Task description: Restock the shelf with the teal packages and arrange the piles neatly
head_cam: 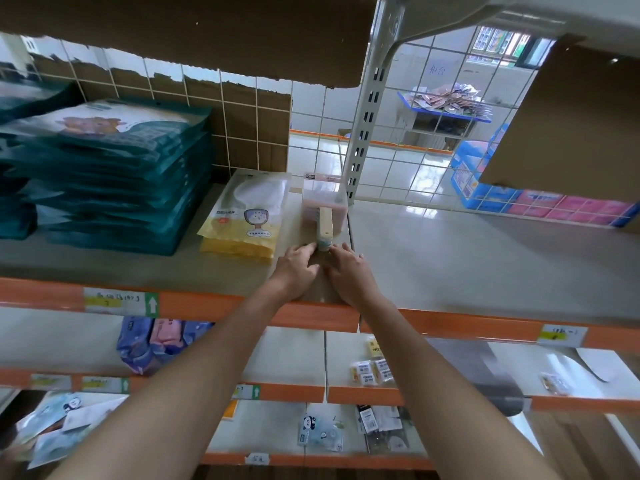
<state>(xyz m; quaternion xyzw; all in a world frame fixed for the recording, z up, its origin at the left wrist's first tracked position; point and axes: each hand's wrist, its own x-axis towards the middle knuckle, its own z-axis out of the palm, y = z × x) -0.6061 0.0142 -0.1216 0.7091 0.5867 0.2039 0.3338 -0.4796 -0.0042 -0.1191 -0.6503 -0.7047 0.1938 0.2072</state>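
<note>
— Your long, slim left forearm [201, 375] is uncovered along all of its visible length, up to the wrist.

— Your right forearm [429, 375] is the same, bare skin to the wrist. Your left hand [298, 268] and right hand [349, 275] are bare too, with slender fingers. The nails are too small to judge.

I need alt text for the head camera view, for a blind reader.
The left hand and the right hand touch the near end of a narrow cream item on a store shelf, by a pink box. Left of it lie a yellow package and a tall pile of teal packages.
</note>
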